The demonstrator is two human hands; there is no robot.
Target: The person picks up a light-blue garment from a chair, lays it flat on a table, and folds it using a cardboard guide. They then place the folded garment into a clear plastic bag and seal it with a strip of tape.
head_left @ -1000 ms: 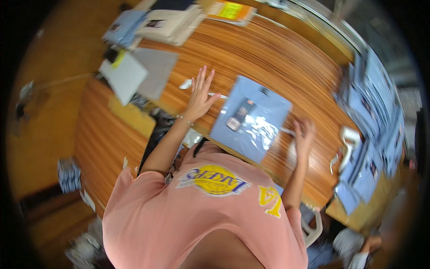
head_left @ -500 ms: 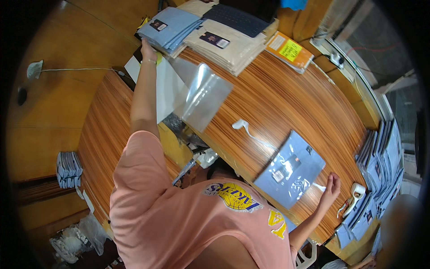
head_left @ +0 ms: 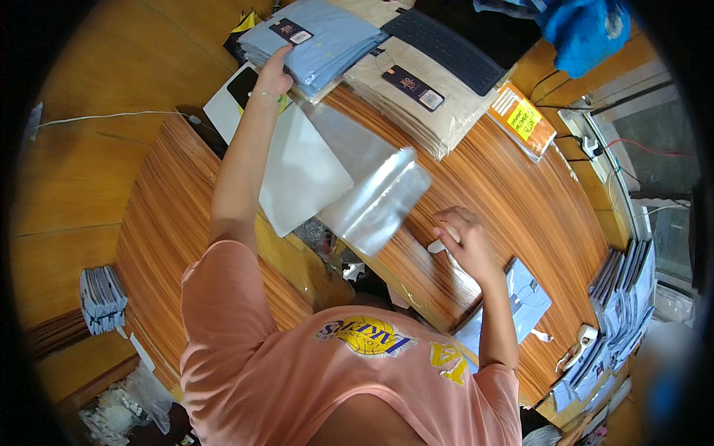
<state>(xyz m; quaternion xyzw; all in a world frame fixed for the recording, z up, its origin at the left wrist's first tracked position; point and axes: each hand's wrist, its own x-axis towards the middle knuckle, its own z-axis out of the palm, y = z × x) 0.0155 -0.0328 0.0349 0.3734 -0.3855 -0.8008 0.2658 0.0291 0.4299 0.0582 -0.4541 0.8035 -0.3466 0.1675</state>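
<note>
My left hand (head_left: pixel 274 76) reaches to a stack of folded light-blue garments (head_left: pixel 320 48) in clear bags, with a dark label on top. Its thumb lies over the near edge of the top one; the other fingers are partly hidden at the stack's side. My right hand (head_left: pixel 462 236) hovers above the table, fingers loosely bent and apart, close to a white strip (head_left: pixel 437 247). I cannot tell whether it touches the strip. Below that forearm lies a bagged blue garment (head_left: pixel 529 293), partly covered by the arm.
White sheets (head_left: pixel 297 167) and clear plastic bags (head_left: pixel 383 197) lie on the wooden table (head_left: pixel 178 215). Beige bagged garments (head_left: pixel 401 126), a dark keyboard (head_left: pixel 446 48) and an orange booklet (head_left: pixel 524 123) are at the back. More blue garments (head_left: pixel 621 297) stand at the right, beside a tape dispenser (head_left: pixel 584 342).
My right hand has moved left and away from me, from beside the bagged garment to near the white strip. My left hand now reaches further over the blue stack. The view has shifted.
</note>
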